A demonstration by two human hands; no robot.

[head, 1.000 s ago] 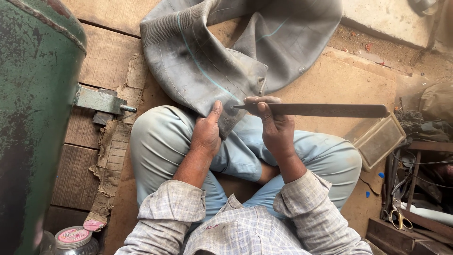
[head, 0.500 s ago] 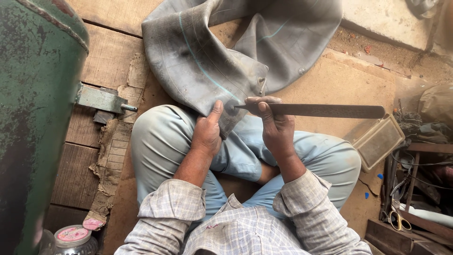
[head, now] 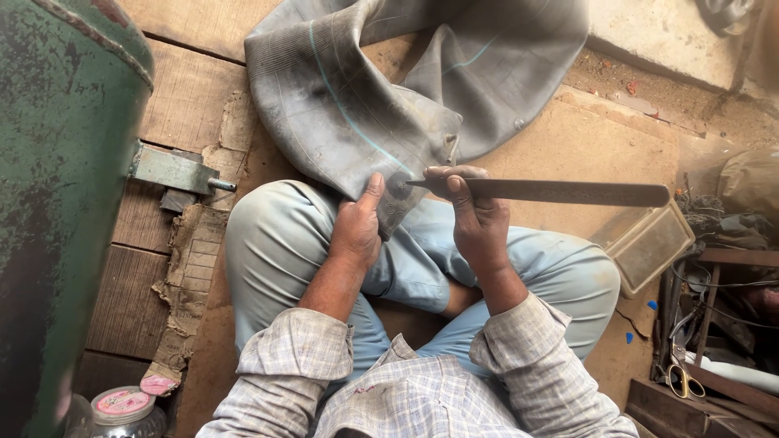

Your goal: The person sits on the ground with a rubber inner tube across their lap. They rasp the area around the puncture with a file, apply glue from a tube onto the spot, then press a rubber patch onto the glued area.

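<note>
While the left hand point(head: 355, 231) presses the grey inner tube point(head: 357, 122) down, the right hand point(head: 471, 215) grips a long metal file point(head: 560, 192) against it.

Seated cross-legged, both forearms reaching forward over the lap, checked sleeves pushed back to the elbows. Left hand point(head: 355, 231) lies palm-down, fingers curled under, thumb stretched straight forward and pressing down. Right hand point(head: 475, 215) sits just beside it, knuckles up, fingers and thumb closed in a firm grip, wrist straight.
</note>
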